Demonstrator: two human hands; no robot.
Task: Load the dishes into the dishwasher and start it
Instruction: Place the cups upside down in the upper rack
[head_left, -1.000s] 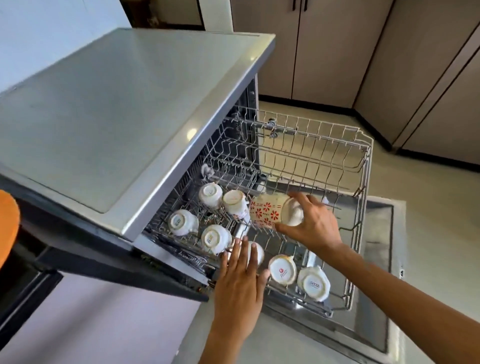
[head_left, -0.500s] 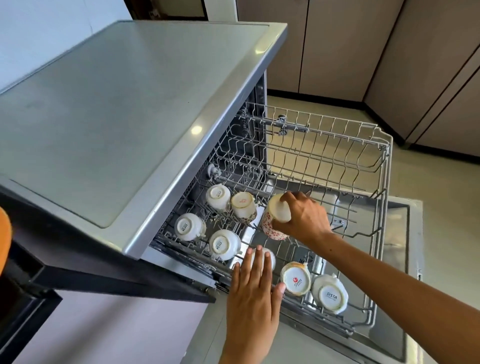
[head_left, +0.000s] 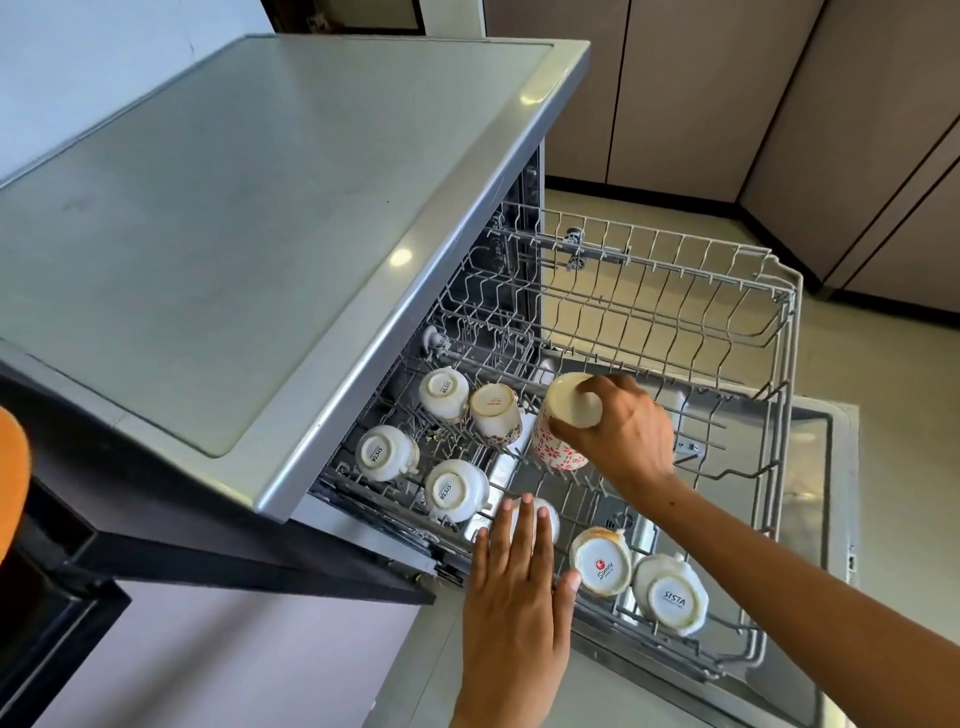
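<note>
The dishwasher's wire upper rack (head_left: 779, 364) is pulled out over the open door (head_left: 826, 493). Several white cups (head_left: 444, 392) stand upside down in it. My right hand (head_left: 623, 431) grips a white mug with a red flower pattern (head_left: 558, 441), upside down, in the middle of the rack beside a cream cup (head_left: 496, 413). My left hand (head_left: 519, 597) lies flat with straight fingers on the rack's near edge, its fingertips over another upturned cup (head_left: 550, 514). Two more cups (head_left: 602, 566) sit at the front right.
The dishwasher's grey top (head_left: 234, 208) juts out on the left above the rack. Brown cabinet doors (head_left: 675, 93) line the far wall and the right. An orange object (head_left: 13, 478) shows at the left edge. The rack's right half holds nothing.
My right hand has turned the flowered mug from lying sideways to upside down and lowered it into the rack. The left hand has stayed on the rack's near edge.
</note>
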